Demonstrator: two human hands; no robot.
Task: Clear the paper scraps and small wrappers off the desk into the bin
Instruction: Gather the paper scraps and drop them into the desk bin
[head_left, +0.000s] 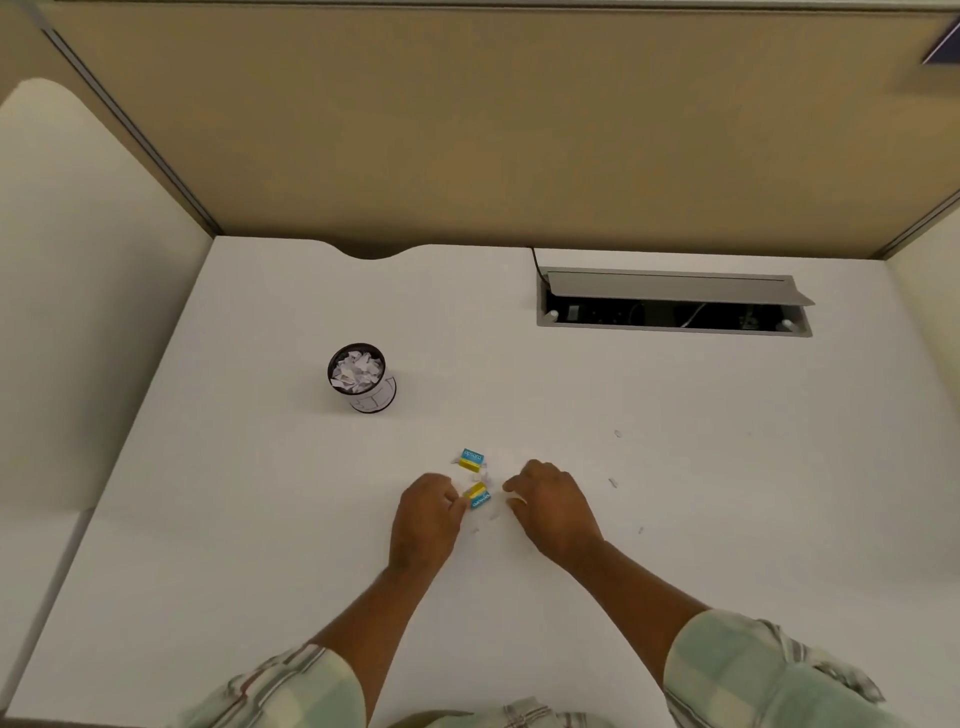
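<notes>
Two small blue-and-yellow wrappers lie on the white desk (260, 519). My left hand (423, 512) pinches the nearer wrapper (478, 496) at its left end. The farther wrapper (471, 459) lies free just beyond it, among small white paper scraps (487, 475). My right hand (550, 501) rests curled on the desk to the right of the scraps, fingertips touching a white scrap (515, 502). The bin (362, 378), a small dark round cup holding crumpled white paper, stands upright to the far left of the hands.
A few tiny scraps lie to the right (613, 483) and near (640, 530). An open cable hatch (675, 304) is set into the desk at the back right. Beige partition walls (467, 130) enclose the desk at the back and sides.
</notes>
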